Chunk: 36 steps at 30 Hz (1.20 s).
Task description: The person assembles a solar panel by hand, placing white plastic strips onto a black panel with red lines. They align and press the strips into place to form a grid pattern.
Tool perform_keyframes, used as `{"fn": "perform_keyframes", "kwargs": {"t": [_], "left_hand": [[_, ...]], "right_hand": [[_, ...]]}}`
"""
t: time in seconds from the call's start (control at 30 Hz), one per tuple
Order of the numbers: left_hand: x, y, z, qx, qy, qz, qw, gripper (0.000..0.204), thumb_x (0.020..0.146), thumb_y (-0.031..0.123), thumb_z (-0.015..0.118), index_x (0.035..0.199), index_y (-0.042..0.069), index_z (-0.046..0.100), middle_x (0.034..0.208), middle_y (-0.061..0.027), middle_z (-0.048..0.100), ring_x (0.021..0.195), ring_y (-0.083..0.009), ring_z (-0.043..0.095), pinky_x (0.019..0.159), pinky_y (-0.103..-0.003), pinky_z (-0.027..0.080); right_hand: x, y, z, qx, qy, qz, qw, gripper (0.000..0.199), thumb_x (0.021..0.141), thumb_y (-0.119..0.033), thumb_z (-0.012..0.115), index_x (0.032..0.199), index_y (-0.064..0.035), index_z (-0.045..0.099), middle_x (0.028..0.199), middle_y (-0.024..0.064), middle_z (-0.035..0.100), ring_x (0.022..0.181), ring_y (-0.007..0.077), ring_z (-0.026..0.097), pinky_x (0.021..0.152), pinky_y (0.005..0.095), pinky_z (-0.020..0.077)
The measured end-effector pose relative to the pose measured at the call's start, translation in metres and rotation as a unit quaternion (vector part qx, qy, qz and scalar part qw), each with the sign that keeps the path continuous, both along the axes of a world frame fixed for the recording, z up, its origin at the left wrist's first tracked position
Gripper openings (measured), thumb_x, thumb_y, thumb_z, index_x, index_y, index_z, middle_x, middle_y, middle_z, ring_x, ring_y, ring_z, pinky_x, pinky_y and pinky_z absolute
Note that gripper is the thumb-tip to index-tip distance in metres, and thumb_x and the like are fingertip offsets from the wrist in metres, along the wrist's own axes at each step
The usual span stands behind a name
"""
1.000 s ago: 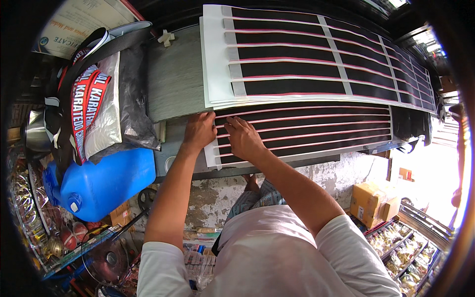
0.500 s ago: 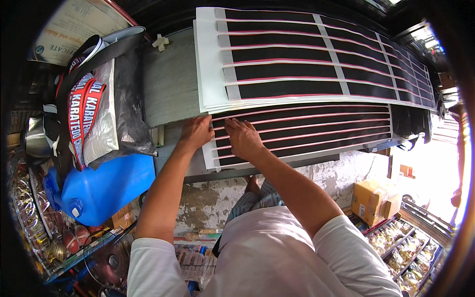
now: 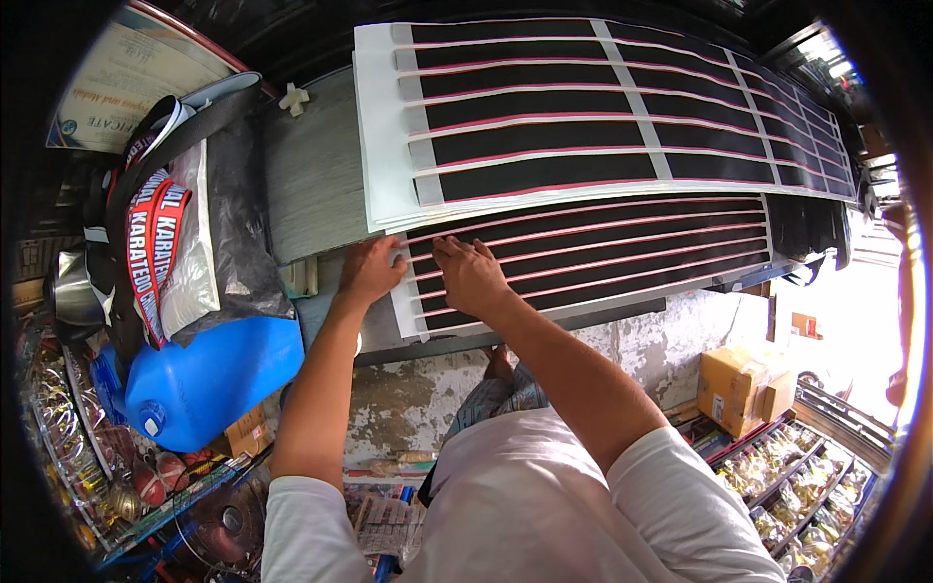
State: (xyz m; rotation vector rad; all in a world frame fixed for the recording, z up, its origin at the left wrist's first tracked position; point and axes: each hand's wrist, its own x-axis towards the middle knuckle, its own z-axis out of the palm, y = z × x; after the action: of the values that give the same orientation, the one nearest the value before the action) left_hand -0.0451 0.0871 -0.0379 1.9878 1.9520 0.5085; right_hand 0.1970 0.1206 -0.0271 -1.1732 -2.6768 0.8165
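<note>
Before me lies a long printed sheet point(image 3: 593, 255) of black bands parted by thin pink-and-white lines, with a pale left margin. At its upper left corner, my left hand point(image 3: 372, 272) has curled fingers closed on the margin. My right hand point(image 3: 473, 277) rests over the black bands just to the right, fingers bent and a little apart, tips down on the sheet. What lies under its palm is hidden. A stack of larger printed sheets point(image 3: 544, 136), black panels with white and pink lines, overlaps the far edge of the sheet.
A grey board point(image 3: 313, 165) lies under the stack. Left of it are a dark plastic bag point(image 3: 238, 214) with red-and-black printed ribbons point(image 3: 155, 248) and a blue jug point(image 3: 219, 379). A cardboard box point(image 3: 743, 389) and racks of small bagged items point(image 3: 802, 486) stand at lower right.
My head view has shifted slightly, so the stack sits a little further left. Both hands stay near the sheet's left end; the left fingers sit a bit further off the black bands.
</note>
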Motion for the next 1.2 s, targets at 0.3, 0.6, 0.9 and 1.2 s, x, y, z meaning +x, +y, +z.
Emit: {"fn": "perform_keyframes", "kwargs": {"t": [0.3,0.6,0.9,1.2], "left_hand": [[0.005,0.019,0.011,-0.003,0.13,0.041,0.991,0.039,0.091,0.028,0.08,0.125,0.008,0.072,0.119,-0.0218,0.074,0.107,-0.0452,0.073,0.093,-0.053,0.06],[0.007,0.036,0.02,-0.058,0.18,-0.033,0.981,0.05,0.091,0.033,0.08,0.133,0.009,0.067,0.124,-0.0225,0.073,0.113,-0.0467,0.07,0.097,-0.058,0.058],[0.0,0.04,0.016,0.045,0.268,-0.142,0.952,0.045,0.089,0.034,0.079,0.125,0.008,0.07,0.112,-0.0224,0.073,0.106,-0.0441,0.072,0.094,-0.059,0.057],[-0.003,0.037,0.014,-0.027,0.202,-0.085,0.975,0.05,0.088,0.032,0.08,0.132,0.01,0.067,0.12,-0.0222,0.073,0.112,-0.0455,0.071,0.098,-0.056,0.057]], "right_hand": [[0.0,0.002,0.001,-0.019,-0.001,-0.001,1.0,0.054,0.088,-0.005,0.067,0.143,-0.0033,0.067,0.163,0.0084,0.056,0.151,0.0294,0.054,0.127,0.0575,0.04],[-0.001,0.0,0.001,-0.016,0.0,-0.012,1.0,0.053,0.09,-0.005,0.066,0.143,-0.0038,0.066,0.163,0.0083,0.057,0.15,0.0294,0.055,0.127,0.057,0.0399],[-0.002,0.0,0.002,-0.005,-0.008,-0.01,1.0,0.055,0.089,-0.005,0.066,0.144,-0.0046,0.066,0.164,0.0081,0.056,0.151,0.0288,0.055,0.128,0.0566,0.0396],[0.002,-0.002,-0.003,-0.008,-0.004,-0.007,1.0,0.058,0.089,-0.004,0.066,0.147,-0.0067,0.064,0.166,0.0075,0.053,0.154,0.0285,0.052,0.128,0.0574,0.0385]]}}
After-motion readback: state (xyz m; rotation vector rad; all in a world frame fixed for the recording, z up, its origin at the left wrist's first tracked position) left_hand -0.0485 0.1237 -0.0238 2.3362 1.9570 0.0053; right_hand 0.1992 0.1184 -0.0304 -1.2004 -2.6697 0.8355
